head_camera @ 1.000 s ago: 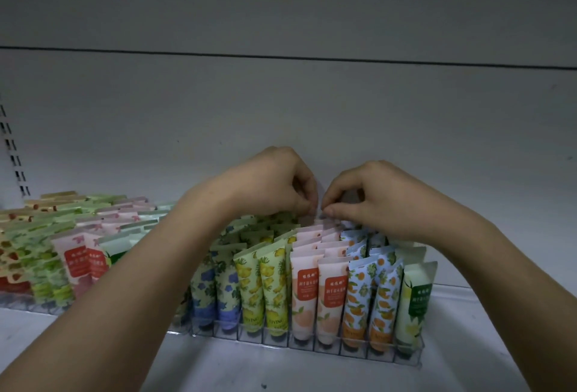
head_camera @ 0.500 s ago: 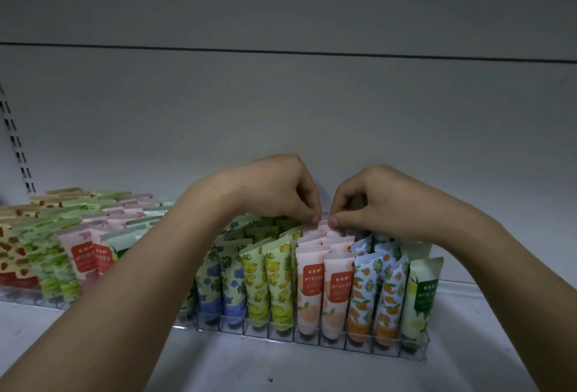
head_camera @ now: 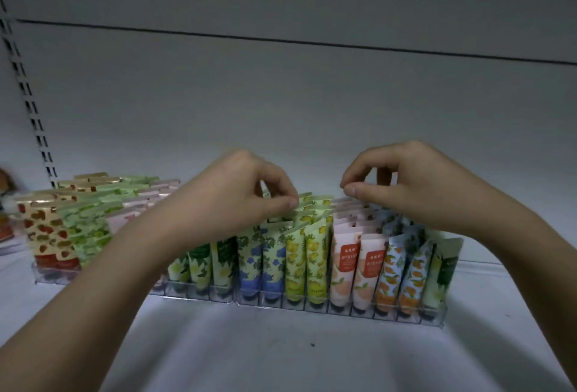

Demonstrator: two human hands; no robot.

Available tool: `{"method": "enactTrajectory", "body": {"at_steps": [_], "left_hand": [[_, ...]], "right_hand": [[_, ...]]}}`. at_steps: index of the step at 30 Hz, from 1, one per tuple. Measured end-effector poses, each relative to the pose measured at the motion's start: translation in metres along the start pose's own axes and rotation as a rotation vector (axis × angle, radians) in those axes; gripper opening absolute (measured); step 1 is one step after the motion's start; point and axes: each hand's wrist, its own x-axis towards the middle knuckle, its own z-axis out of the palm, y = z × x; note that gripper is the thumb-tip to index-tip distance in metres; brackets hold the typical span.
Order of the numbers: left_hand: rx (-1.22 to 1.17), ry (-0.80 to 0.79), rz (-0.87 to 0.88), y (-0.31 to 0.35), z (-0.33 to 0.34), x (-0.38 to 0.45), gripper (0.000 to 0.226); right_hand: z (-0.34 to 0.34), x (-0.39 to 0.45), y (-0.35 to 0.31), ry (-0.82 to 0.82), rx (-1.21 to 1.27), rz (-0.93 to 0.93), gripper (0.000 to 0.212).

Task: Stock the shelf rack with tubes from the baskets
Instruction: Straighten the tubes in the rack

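tubes [head_camera: 315, 254] flat-crimped, glossy | rack [head_camera: 343, 310] clear plastic | hands curled

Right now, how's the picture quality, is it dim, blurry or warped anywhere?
In the head view the light is dim and bluish, brightest on the white shelf floor; the dark seam line on the grey back panel bows from wide-angle distortion; the orange object at the far left edge is smeared; the clear plastic rack shows faint glints; the left hand and right hand look slightly soft.
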Motion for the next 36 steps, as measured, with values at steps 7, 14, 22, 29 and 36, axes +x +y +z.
{"method": "enactTrajectory", "body": {"at_steps": [7,14,22,29,36], "left_hand": [[-0.057,0.200,0.046,-0.004,0.019,-0.027,0.014],[0.054,0.213,0.064,-0.007,0.029,-0.028,0.015],[0.166,0.231,0.156,-0.010,0.040,-0.027,0.016],[0.164,0.232,0.164,-0.009,0.041,-0.027,0.017],[0.166,0.253,0.182,-0.006,0.045,-0.026,0.017]], "right_hand": [[0.022,0.015,-0.030,-0.176,0.043,0.003,0.005],[0.040,-0.006,-0.014,-0.076,0.012,0.027,0.004],[0.049,-0.006,-0.009,-0.011,-0.026,-0.029,0.010],[0.050,-0.006,-0.007,-0.001,-0.025,-0.039,0.006],[0.046,-0.008,-0.007,-0.033,-0.045,0.002,0.011]]}}
